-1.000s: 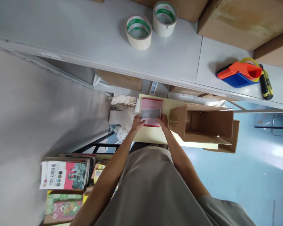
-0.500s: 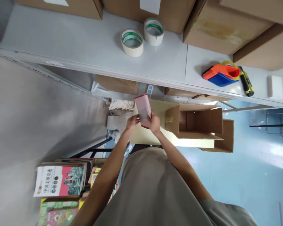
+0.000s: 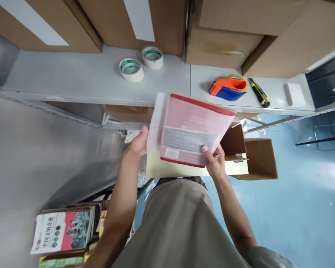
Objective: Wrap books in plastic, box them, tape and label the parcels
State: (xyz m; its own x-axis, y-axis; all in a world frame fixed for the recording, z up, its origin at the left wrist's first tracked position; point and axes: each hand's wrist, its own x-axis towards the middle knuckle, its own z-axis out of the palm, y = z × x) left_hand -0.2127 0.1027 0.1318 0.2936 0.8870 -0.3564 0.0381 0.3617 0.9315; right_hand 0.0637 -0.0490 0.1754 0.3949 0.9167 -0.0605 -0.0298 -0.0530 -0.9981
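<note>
I'm holding the pink book (image 3: 195, 116) up with my right hand (image 3: 216, 162), the thumb pressing on the face near the lower right corner and the fingers going out of sight behind it. The book is tilting, its red-trimmed upper edge sloping down to the right, and a barcode label (image 3: 171, 153) is showing at the lower left. From its left side a pale sheet (image 3: 156, 124) is sticking out, and my left hand (image 3: 136, 145) is meeting that edge, thumb pointing up; I'm not able to tell whether its fingers are gripping the sheet. Beneath all this the pale yellow tabletop (image 3: 173, 170) is showing, and just right of the book an open carton (image 3: 233, 143) is standing, partly hidden. On the grey shelf (image 3: 86, 82) ahead, two tape rolls are sitting side by side, a nearer one (image 3: 135, 77) and a farther one (image 3: 156, 64); to the right, an orange and blue tape dispenser (image 3: 231, 91) is lying beside a yellow and black cutter (image 3: 259, 93). Down at lower left, a magazine stack (image 3: 63, 230) is resting.
</note>
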